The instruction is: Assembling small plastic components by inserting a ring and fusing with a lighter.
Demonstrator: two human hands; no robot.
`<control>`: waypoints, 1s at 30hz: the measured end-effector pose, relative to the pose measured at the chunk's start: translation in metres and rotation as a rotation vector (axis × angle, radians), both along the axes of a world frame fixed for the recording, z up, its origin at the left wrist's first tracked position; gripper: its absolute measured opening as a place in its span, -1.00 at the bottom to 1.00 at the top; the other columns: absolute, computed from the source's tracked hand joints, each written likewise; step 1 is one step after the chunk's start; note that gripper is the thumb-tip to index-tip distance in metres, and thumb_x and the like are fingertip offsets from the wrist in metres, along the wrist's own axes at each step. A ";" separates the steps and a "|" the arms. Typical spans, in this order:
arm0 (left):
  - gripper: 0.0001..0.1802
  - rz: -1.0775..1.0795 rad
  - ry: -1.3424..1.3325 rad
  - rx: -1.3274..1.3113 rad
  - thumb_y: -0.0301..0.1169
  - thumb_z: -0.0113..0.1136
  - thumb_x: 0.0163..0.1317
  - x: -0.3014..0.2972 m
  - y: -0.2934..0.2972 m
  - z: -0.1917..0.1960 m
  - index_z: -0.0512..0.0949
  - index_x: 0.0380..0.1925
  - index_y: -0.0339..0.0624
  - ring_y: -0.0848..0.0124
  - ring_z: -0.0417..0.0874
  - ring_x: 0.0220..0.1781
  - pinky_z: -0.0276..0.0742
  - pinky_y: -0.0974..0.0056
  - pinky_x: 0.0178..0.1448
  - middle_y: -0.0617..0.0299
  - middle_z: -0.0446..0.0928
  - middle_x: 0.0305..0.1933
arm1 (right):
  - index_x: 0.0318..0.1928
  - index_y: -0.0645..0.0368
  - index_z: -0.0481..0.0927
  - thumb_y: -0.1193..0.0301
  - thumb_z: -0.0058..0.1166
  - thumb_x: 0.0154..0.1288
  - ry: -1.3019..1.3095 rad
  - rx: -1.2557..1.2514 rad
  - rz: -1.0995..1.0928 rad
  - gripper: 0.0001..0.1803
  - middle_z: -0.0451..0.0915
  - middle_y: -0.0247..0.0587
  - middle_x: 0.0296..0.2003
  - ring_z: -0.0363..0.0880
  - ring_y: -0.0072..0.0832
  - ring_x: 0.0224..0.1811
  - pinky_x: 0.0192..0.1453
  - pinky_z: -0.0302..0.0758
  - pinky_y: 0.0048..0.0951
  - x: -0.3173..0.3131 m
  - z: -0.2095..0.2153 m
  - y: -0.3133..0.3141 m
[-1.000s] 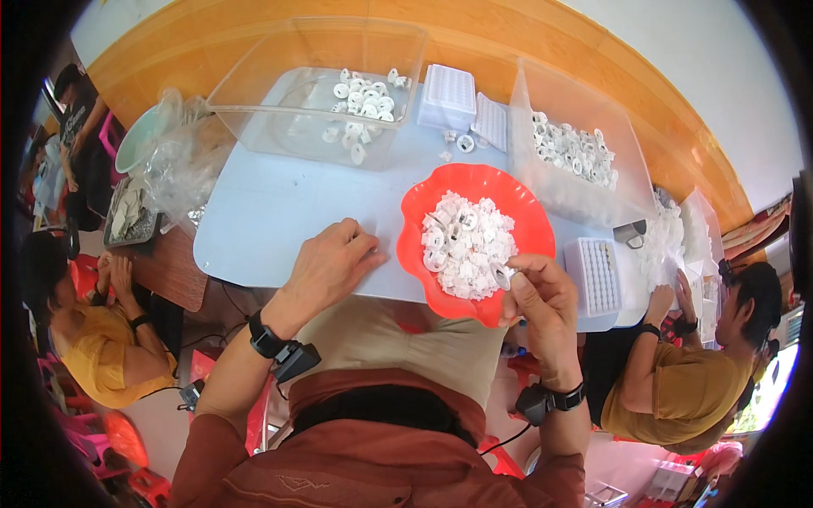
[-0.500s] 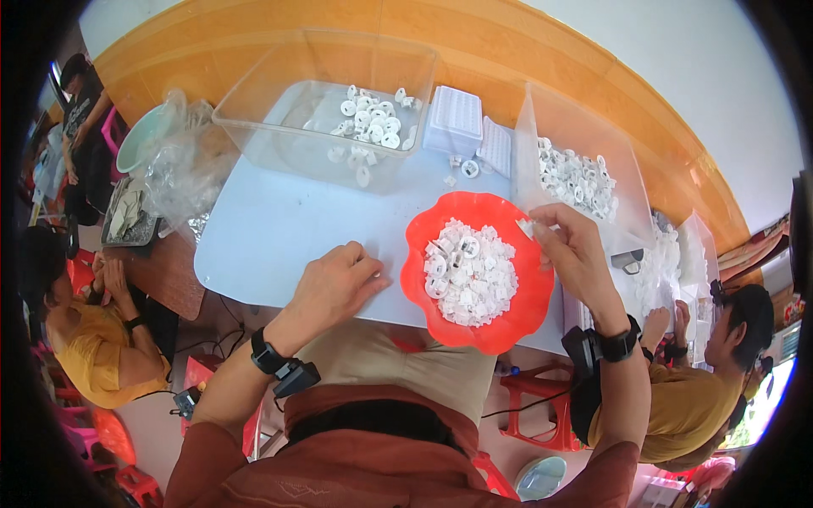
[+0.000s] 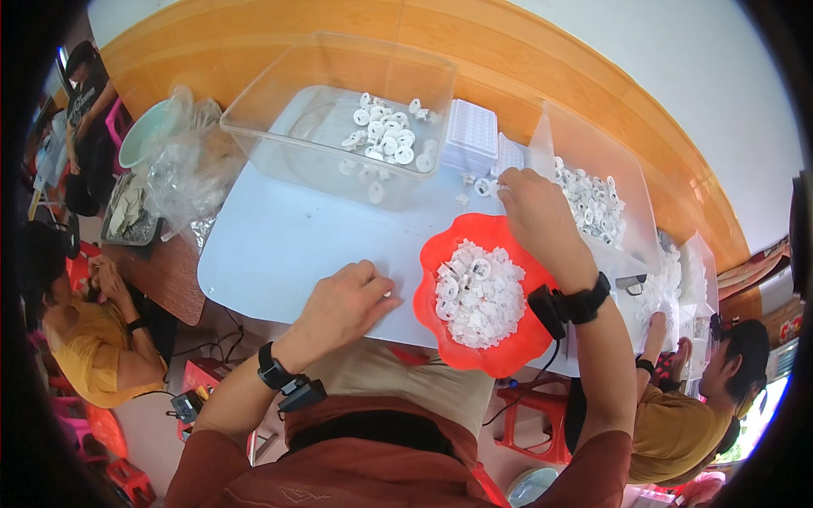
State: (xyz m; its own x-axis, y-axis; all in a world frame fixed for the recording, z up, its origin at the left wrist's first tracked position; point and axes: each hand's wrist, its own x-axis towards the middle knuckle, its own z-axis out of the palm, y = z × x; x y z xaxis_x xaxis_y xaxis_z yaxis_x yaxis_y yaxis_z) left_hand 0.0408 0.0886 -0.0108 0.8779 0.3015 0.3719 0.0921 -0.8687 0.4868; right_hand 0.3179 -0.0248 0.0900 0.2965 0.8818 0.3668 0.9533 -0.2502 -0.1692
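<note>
My left hand (image 3: 343, 306) rests at the near edge of the light-blue tabletop (image 3: 279, 229), its fingers curled together. A small white bit shows at its fingertips, too small to name. Beyond the red scalloped bowl (image 3: 531, 330), my right hand (image 3: 546, 224) reaches to the loose round white parts (image 3: 483, 187) on the table. Its fingers are bent together, and what is between them is hidden. The bowl holds a heap of small white plastic pieces (image 3: 487, 309), with several round white parts with metal bits (image 3: 449, 288) lying on top.
A clear bin (image 3: 279, 127) with round white parts stands at the back. Beside it are stacked white trays (image 3: 471, 135). Another clear bin (image 3: 644, 203) of white parts is at the right. Plastic bags (image 3: 190, 173) lie at the left. People in yellow sit on both sides.
My right hand has moved from the bowl's right rim, where it pinched a small white piece, to the loose parts beyond the bowl. The left hand remains by the table edge.
</note>
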 end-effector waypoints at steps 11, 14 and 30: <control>-0.80 -0.026 0.016 -0.035 -0.29 0.34 0.25 -0.002 0.002 -0.002 0.58 -0.24 -0.13 0.16 0.58 -0.23 0.57 0.12 -0.25 0.15 0.42 -0.28 | -0.27 0.32 0.55 0.55 0.13 0.17 -0.062 -0.301 -0.096 -0.88 0.62 0.23 -0.29 0.64 0.17 -0.22 -0.12 0.58 0.08 0.039 -0.049 0.035; -0.76 -0.003 -0.028 -0.023 -0.25 0.40 0.19 -0.002 0.002 -0.005 0.63 -0.25 -0.13 0.20 0.59 -0.29 0.56 0.15 -0.29 0.19 0.46 -0.32 | -0.27 0.31 0.55 0.56 0.11 0.21 -0.058 -0.153 -0.205 -0.91 0.62 0.23 -0.23 0.63 0.17 -0.18 -0.09 0.57 0.08 0.030 -0.047 0.036; -0.68 -0.021 -0.017 -0.116 -0.23 0.46 0.12 -0.006 0.010 -0.008 0.64 -0.19 -0.14 0.17 0.58 -0.30 0.53 0.14 -0.27 0.14 0.47 -0.32 | -0.14 0.34 0.63 0.68 0.21 0.24 0.470 0.322 -0.072 -0.83 0.68 -0.03 -0.17 0.65 -0.39 -0.29 -0.18 0.56 -0.45 -0.099 0.002 -0.108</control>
State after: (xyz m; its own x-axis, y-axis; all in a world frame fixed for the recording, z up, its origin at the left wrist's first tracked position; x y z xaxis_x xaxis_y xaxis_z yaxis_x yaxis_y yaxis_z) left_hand 0.0344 0.0983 -0.0190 0.8784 0.3249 0.3505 0.0653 -0.8081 0.5854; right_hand 0.2185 -0.1331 0.0924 0.5481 0.7190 0.4274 0.7394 -0.1777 -0.6493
